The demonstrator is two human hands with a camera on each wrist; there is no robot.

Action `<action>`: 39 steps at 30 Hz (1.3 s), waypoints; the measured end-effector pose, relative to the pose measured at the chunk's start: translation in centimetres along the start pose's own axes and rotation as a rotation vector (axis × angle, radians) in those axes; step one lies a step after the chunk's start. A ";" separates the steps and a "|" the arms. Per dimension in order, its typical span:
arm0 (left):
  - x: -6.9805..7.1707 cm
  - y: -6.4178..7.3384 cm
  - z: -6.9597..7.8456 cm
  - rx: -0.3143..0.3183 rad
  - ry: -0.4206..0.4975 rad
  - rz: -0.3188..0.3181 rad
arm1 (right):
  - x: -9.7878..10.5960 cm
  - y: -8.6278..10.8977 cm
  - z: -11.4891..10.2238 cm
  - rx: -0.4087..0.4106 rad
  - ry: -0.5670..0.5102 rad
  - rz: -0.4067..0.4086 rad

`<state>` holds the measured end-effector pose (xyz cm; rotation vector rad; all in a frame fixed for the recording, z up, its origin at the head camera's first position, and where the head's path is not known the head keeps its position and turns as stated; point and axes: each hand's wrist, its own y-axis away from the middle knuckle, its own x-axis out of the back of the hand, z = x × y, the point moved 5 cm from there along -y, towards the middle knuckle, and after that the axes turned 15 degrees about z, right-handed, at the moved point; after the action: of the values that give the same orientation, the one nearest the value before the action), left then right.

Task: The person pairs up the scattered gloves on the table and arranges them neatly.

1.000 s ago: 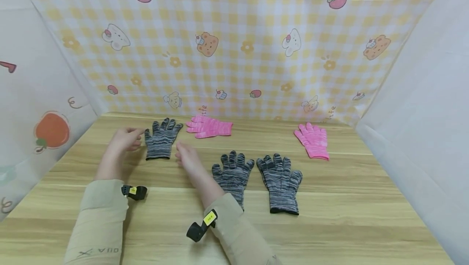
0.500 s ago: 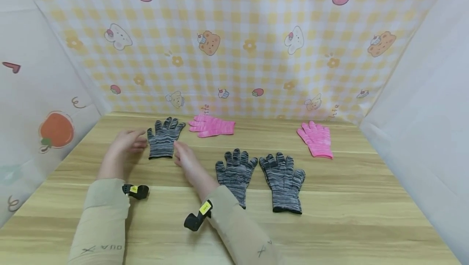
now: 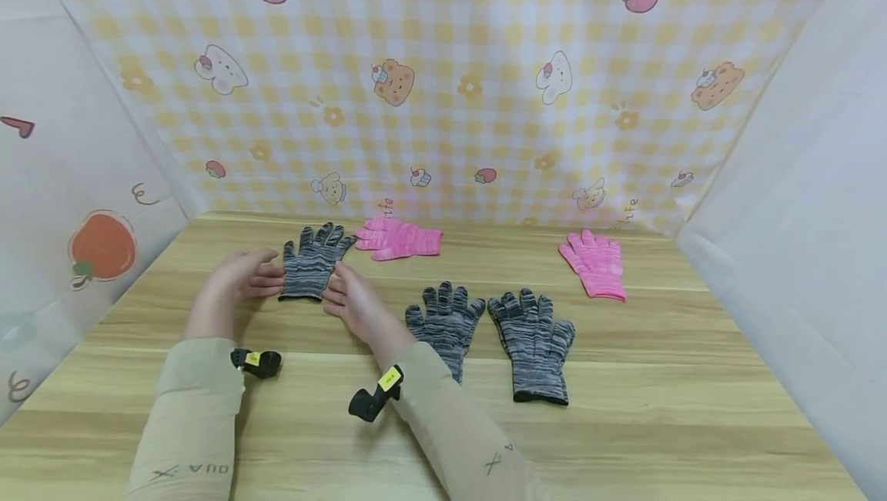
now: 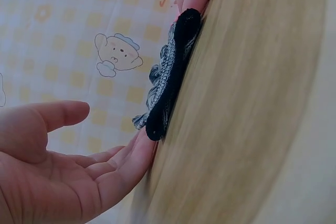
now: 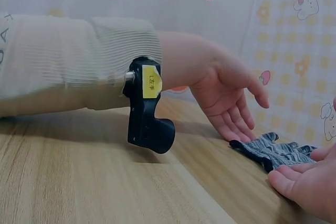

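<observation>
A grey-and-black knit glove (image 3: 309,264) lies flat at the back left of the wooden table, fingers away from me. My left hand (image 3: 239,279) is at its left edge, the fingers extended and touching that side, the thumb raised apart in the left wrist view. On the opposite edge, my right hand (image 3: 360,305) touches the glove near its cuff with extended fingers. Seen from the right wrist, the glove (image 5: 275,153) lies between both hands. A pink glove (image 3: 398,239) lies sideways just beyond, its fingertips close to the grey glove's thumb; whether they touch I cannot tell.
Two more grey-and-black gloves lie nearer, a left one (image 3: 446,324) partly behind my right forearm and a right one (image 3: 532,343). Another pink glove (image 3: 596,264) lies at the back right. A checked cloth (image 3: 471,124) hangs behind the table (image 3: 658,393).
The grey-and-black glove between my hands has shifted slightly right, closer to the pink one. My left hand followed it, and my right hand's fingers have come against its edge and spread.
</observation>
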<state>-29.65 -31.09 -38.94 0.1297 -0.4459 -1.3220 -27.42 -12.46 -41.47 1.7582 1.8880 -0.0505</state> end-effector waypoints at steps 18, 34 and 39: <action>0.2 -0.1 -0.4 0.056 0.031 -0.012 | 0.0 0.1 0.1 -0.044 0.005 0.011; 0.2 -0.4 -0.9 -0.009 -0.075 -0.061 | 0.2 -0.2 0.4 -0.033 0.103 0.010; 0.1 -0.4 -0.8 -0.017 -0.046 -0.134 | 0.3 -0.3 0.5 -0.032 0.166 0.003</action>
<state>-29.73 -31.39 -39.80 0.1171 -0.4713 -1.4620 -27.51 -12.41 -42.08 1.7914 1.9909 0.1299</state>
